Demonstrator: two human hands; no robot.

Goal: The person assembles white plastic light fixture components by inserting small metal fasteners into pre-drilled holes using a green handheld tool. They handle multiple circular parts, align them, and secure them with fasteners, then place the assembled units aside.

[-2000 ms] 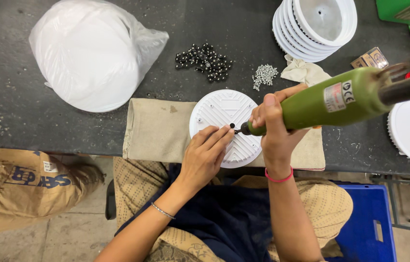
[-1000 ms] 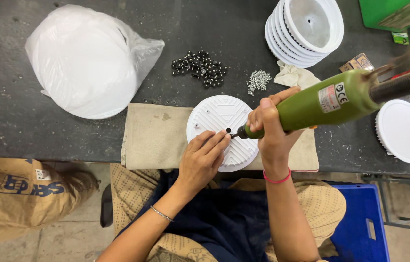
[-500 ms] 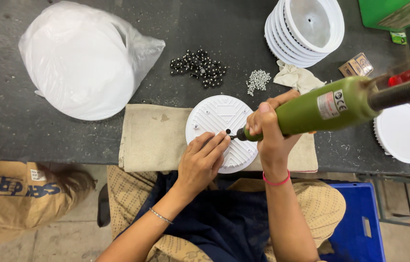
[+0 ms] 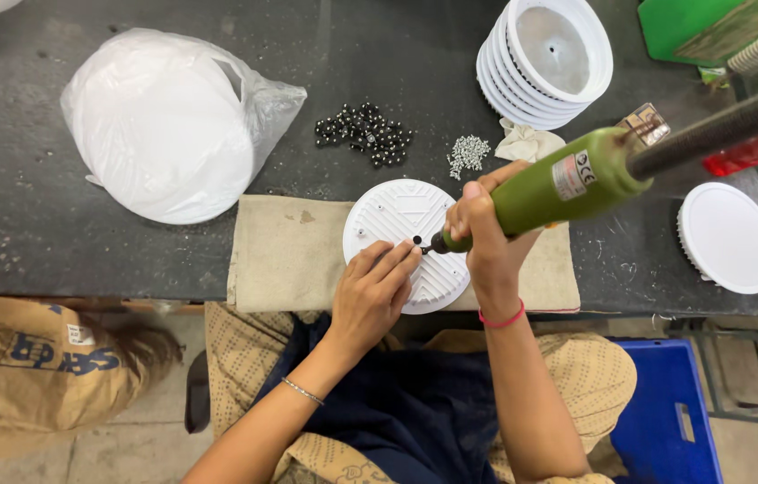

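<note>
Screwdriving was underway: right hand [image 4: 483, 235] gripped the green driver [image 4: 551, 188] on the white disc [image 4: 407, 242], left hand [image 4: 377, 291] fingers pinched beside its tip; next likely needed steady downward pressure

One head view — straight down, close over the workbench [image 4: 56, 260].

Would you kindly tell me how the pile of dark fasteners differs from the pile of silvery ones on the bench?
The pile of dark fasteners is black, larger and loosely spread; the pile of silvery fasteners is pale, smaller and tighter. Dark lies left, silvery right. Both rest untouched on the dark bench.
</note>
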